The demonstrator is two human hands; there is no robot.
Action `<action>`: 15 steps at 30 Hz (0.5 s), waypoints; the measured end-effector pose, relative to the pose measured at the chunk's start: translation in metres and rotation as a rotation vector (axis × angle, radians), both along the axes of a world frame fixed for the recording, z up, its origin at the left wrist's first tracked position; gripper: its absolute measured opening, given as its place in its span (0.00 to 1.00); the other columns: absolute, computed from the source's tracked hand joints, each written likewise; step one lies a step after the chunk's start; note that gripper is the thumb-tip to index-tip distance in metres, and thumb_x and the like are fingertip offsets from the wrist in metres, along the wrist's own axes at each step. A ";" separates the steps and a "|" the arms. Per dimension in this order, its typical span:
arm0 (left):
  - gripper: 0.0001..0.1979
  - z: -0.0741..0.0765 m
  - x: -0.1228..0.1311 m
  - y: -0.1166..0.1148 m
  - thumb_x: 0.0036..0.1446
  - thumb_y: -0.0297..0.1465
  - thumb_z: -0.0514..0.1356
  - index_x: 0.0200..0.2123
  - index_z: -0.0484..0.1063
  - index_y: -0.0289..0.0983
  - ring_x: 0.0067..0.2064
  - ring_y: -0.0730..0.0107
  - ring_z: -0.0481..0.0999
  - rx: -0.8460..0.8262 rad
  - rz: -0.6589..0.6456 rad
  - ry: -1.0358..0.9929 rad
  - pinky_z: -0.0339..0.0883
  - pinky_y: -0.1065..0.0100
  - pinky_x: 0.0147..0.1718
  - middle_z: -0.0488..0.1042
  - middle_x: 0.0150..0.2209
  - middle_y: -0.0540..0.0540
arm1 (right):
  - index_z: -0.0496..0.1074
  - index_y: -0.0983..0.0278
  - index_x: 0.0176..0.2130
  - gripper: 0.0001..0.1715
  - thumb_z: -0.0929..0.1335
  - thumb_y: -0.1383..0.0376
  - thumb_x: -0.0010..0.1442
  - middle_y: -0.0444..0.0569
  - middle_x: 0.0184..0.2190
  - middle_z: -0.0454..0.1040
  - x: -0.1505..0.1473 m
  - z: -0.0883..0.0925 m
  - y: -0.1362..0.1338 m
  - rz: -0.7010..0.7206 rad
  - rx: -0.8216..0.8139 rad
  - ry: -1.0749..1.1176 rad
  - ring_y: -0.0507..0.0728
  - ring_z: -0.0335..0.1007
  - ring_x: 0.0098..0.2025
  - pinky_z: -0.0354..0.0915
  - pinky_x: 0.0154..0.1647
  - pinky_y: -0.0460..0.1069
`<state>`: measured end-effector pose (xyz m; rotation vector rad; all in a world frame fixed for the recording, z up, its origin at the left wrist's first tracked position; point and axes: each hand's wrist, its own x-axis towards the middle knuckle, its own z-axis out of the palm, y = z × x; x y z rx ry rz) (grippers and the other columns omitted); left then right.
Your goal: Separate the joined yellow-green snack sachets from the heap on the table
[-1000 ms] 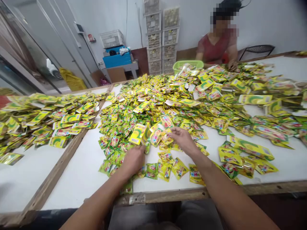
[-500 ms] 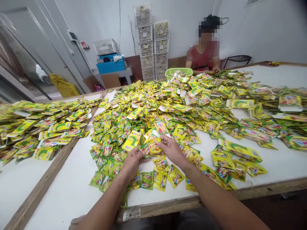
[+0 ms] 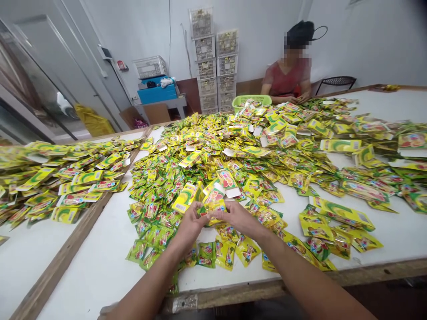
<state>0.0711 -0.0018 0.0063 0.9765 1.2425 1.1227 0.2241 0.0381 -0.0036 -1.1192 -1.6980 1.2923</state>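
Both hands meet over the near middle of the table. My left hand (image 3: 192,223) is closed, its thumb pressed against small foil packets. My right hand (image 3: 238,218) pinches a yellow packet (image 3: 215,206) from the other side, and the thumbs nearly touch. A greener packet seems to lie beneath it, mostly hidden by the fingers. Just beyond the hands, flat yellow-green cartons (image 3: 187,198) and an open-ended carton (image 3: 228,183) rest on the heap. Loose yellow packets (image 3: 225,252) and a green packet (image 3: 207,254) lie below the wrists.
A large heap of packets and cartons (image 3: 213,138) spreads across the white table. Left of a wooden divider (image 3: 76,235) lies another carton pile (image 3: 80,178). Across the table sits a person in red (image 3: 288,80), beside a green basket (image 3: 252,101). White crates (image 3: 206,71) are stacked behind.
My hands have come closer together, bringing the packets they hold into one overlapping stack. The view has shifted slightly, and the person opposite appears a little farther right.
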 end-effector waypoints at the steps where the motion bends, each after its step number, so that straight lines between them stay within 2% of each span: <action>1: 0.22 0.002 -0.001 0.001 0.41 0.41 0.66 0.35 0.61 0.38 0.22 0.74 0.70 0.011 -0.016 0.070 0.63 0.72 0.23 0.69 0.22 0.55 | 0.71 0.66 0.26 0.17 0.69 0.53 0.48 0.42 0.20 0.67 0.002 0.002 0.000 0.029 -0.008 -0.004 0.52 0.61 0.26 0.57 0.26 0.46; 4: 0.20 0.014 -0.010 0.009 0.43 0.42 0.64 0.36 0.63 0.38 0.22 0.71 0.70 0.038 -0.083 0.359 0.64 0.70 0.24 0.69 0.20 0.54 | 0.73 0.66 0.29 0.19 0.68 0.52 0.49 0.44 0.22 0.70 0.006 0.008 0.003 0.026 -0.002 0.011 0.53 0.63 0.27 0.58 0.27 0.46; 6: 0.19 0.026 -0.017 0.019 0.44 0.43 0.62 0.35 0.65 0.37 0.26 0.67 0.72 0.093 -0.036 0.691 0.64 0.68 0.26 0.72 0.23 0.50 | 0.73 0.66 0.29 0.20 0.67 0.51 0.49 0.44 0.22 0.70 0.008 0.011 0.007 -0.114 0.014 -0.012 0.53 0.62 0.26 0.58 0.27 0.46; 8: 0.20 0.034 -0.023 0.033 0.46 0.45 0.60 0.36 0.68 0.36 0.33 0.60 0.74 0.171 0.091 1.068 0.63 0.65 0.30 0.75 0.31 0.43 | 0.71 0.66 0.26 0.20 0.68 0.50 0.48 0.42 0.19 0.66 0.011 0.013 0.011 -0.288 0.040 -0.095 0.52 0.58 0.23 0.56 0.25 0.47; 10: 0.21 0.038 -0.025 0.047 0.45 0.43 0.60 0.38 0.70 0.33 0.38 0.53 0.73 0.171 0.128 1.328 0.62 0.63 0.33 0.75 0.37 0.36 | 0.68 0.65 0.22 0.21 0.67 0.49 0.47 0.41 0.16 0.62 0.014 0.013 0.014 -0.387 0.066 -0.165 0.51 0.54 0.22 0.53 0.24 0.47; 13: 0.15 0.039 -0.027 0.059 0.45 0.34 0.62 0.37 0.73 0.33 0.37 0.54 0.74 0.073 -0.004 1.404 0.62 0.65 0.32 0.77 0.34 0.38 | 0.66 0.64 0.22 0.21 0.66 0.49 0.48 0.40 0.17 0.61 0.018 0.013 0.016 -0.379 0.079 -0.151 0.50 0.53 0.22 0.53 0.24 0.46; 15: 0.11 0.042 -0.034 0.058 0.47 0.31 0.60 0.36 0.75 0.36 0.34 0.59 0.75 0.069 -0.013 1.363 0.62 0.67 0.31 0.78 0.33 0.42 | 0.64 0.64 0.21 0.21 0.66 0.49 0.47 0.40 0.17 0.61 0.022 0.012 0.018 -0.440 0.072 -0.134 0.50 0.53 0.22 0.52 0.24 0.46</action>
